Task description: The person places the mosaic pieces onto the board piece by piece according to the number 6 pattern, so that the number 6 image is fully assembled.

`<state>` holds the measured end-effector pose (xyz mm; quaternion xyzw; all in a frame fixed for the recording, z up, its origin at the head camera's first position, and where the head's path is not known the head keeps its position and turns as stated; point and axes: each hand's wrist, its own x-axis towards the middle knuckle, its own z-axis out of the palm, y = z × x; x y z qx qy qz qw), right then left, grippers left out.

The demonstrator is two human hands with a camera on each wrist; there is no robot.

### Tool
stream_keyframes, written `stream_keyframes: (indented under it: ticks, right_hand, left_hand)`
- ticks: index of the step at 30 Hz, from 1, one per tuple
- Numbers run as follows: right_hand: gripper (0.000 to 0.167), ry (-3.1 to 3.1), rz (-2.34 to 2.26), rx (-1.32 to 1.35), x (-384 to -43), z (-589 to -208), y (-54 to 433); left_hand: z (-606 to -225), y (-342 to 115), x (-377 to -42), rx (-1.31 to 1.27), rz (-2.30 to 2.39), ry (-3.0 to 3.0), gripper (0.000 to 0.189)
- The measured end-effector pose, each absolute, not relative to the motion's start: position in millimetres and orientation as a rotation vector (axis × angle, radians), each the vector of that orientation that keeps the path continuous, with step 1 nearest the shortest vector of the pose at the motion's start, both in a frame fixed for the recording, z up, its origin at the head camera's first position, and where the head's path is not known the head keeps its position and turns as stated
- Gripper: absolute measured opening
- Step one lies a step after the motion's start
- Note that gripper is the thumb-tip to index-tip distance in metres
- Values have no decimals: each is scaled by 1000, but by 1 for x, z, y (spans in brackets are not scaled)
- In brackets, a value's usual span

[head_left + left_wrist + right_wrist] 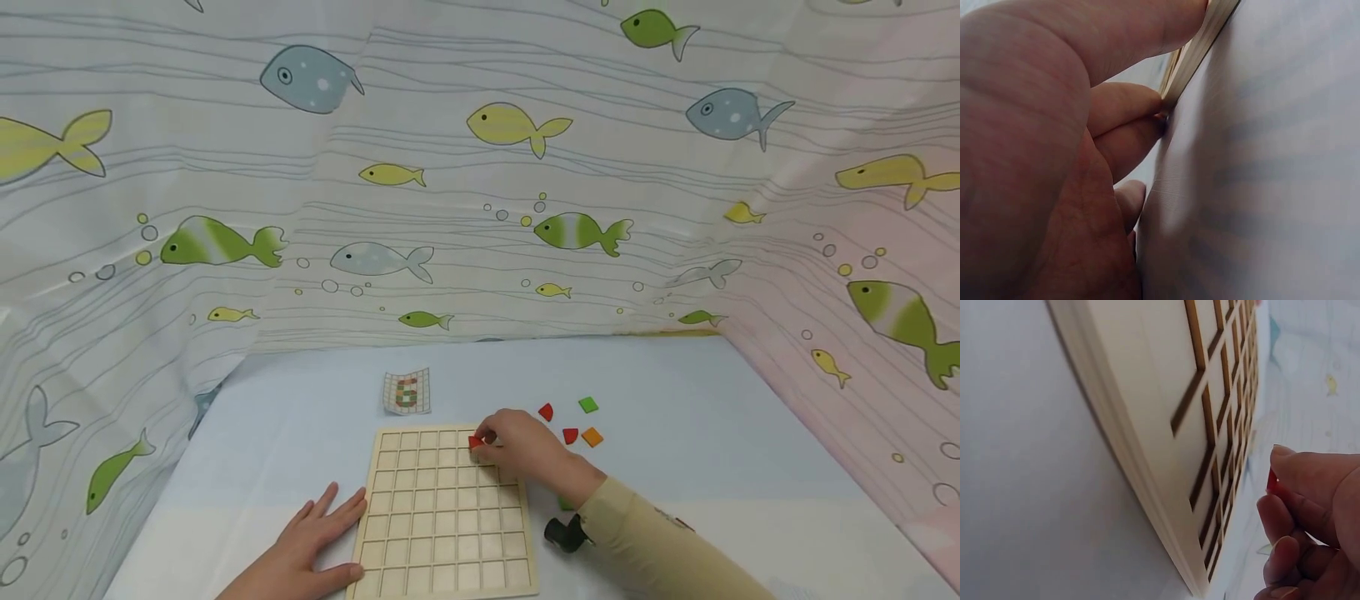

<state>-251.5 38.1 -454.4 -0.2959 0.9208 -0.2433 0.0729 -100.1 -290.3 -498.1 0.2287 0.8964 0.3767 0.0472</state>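
A wooden grid board [424,502] with square recesses lies in front of the person. My right hand [517,443] is over its upper right part and pinches a small red quarter-circle tile [475,442] between thumb and fingers. In the right wrist view, the red tile [1272,480] shows as a thin edge between the fingertips, close over the grid board [1147,425]. My left hand [311,542] lies with fingers spread at the board's left edge. From the left wrist, the thumb and fingertips of the left hand [1079,125] touch the side of the board [1200,53].
Right of the board lie two red quarter-circle tiles [546,412], an orange square tile [592,437] and a green square tile [588,405]. A gridded pattern card [407,392] lies behind the board. A black object [564,534] is by the right sleeve, partly covering another green piece [566,504].
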Motion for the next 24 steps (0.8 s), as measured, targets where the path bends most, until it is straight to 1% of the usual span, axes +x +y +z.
stream_keyframes:
  ticks: [7,11,14,20,24]
  right_hand:
    - [17,2771,-669,-907,-246,-466,27]
    - [17,2764,-672,-898,-244,-469,24]
    - [18,2766,-687,-877,-244,-470,23]
    - [16,2745,-711,-865,-244,-469,22]
    - [17,2711,-714,-851,-243,-466,23]
  left_hand:
    - [-501,-290,-98,720,1124,2764,70]
    - [-501,-290,-99,675,1153,2726,70]
    - [-500,-290,-99,640,1156,2715,70]
    - [-500,-290,-99,708,1115,2767,71]
    - [-500,-290,-99,703,1107,2784,71]
